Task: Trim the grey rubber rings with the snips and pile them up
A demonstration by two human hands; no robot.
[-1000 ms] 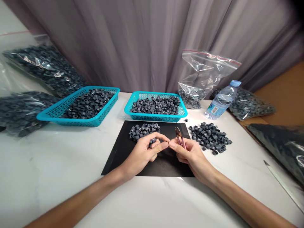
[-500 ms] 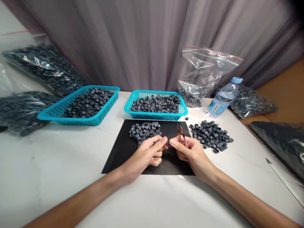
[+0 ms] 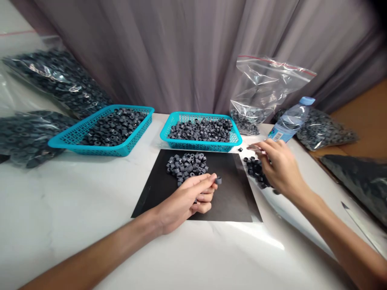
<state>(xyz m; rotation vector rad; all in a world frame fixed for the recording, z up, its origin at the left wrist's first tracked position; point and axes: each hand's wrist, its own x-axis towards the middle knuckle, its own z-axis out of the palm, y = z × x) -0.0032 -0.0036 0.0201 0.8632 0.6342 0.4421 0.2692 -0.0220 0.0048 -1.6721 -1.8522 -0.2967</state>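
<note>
My left hand (image 3: pixel 188 196) rests on the black mat (image 3: pixel 232 193), fingers closed, pinching one small dark grey ring (image 3: pixel 218 180) at the fingertips. A heap of the same rings (image 3: pixel 187 164) lies on the mat just beyond it. Off to the right, my right hand (image 3: pixel 279 167) hovers over a second heap of rings (image 3: pixel 255 169) on the white table. Its fingers are curled round pink tweezers (image 3: pixel 256 147), which look smeared by motion.
Two turquoise baskets (image 3: pixel 72 141) (image 3: pixel 201 145) full of rings stand behind the mat. A clear zip bag (image 3: pixel 266 94), a water bottle (image 3: pixel 288 123) and sealed bags of rings (image 3: pixel 54 80) line the back and sides. A blade tip (image 3: pixel 347 210) lies at right.
My right hand left the left hand and swung right over the loose heap, carrying the tweezers. The left hand stayed on the mat, still pinching a ring.
</note>
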